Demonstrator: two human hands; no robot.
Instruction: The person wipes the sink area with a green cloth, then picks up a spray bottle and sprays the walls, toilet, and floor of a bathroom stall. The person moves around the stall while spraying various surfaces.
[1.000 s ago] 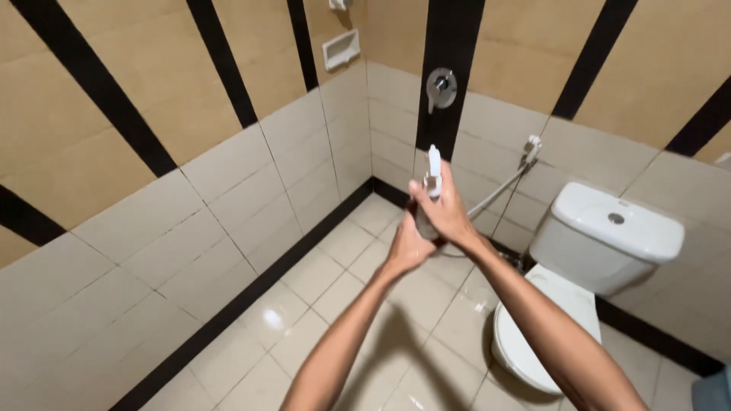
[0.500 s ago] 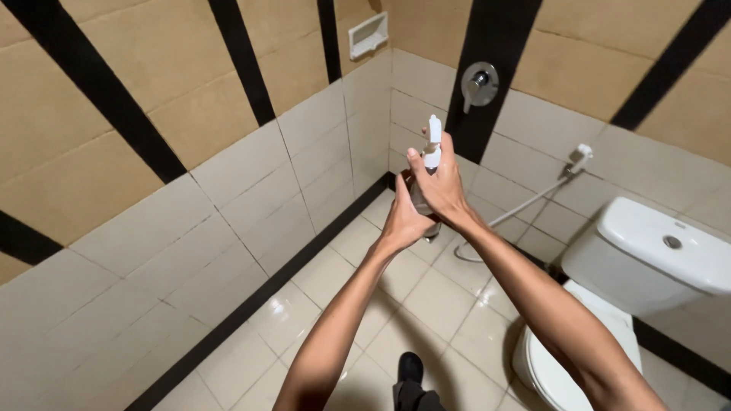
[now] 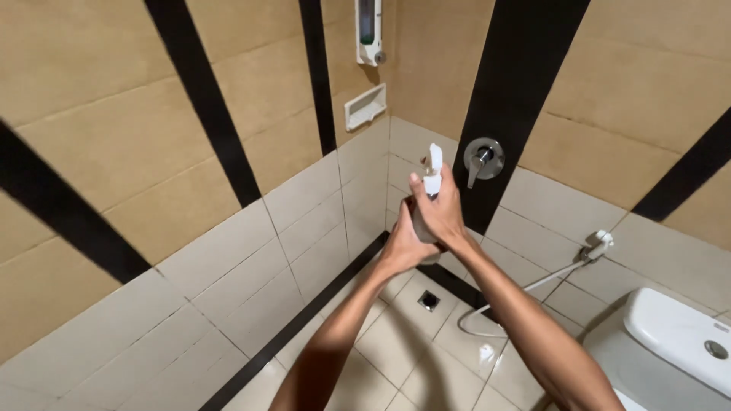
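Note:
I hold a spray bottle (image 3: 433, 166) out in front of me with both hands, its white trigger head sticking up above my fingers. My right hand (image 3: 437, 209) wraps the neck and upper body of the bottle. My left hand (image 3: 401, 245) cups the bottle's lower part from beneath and from the left. Most of the bottle's body is hidden inside the two hands. The bottle is in the air before the corner of a tiled bathroom wall, just left of a round chrome wall valve (image 3: 483, 158).
A white soap dish (image 3: 365, 107) and a dispenser (image 3: 368, 32) hang on the left wall. A bidet sprayer (image 3: 598, 247) with hose hangs at right, above a white toilet tank (image 3: 681, 338). A floor drain (image 3: 429, 300) sits in the tiled floor.
The view has tilted up and left: the toilet slid toward the lower right and the soap dish and dispenser came into sight. Both hands stay on the bottle.

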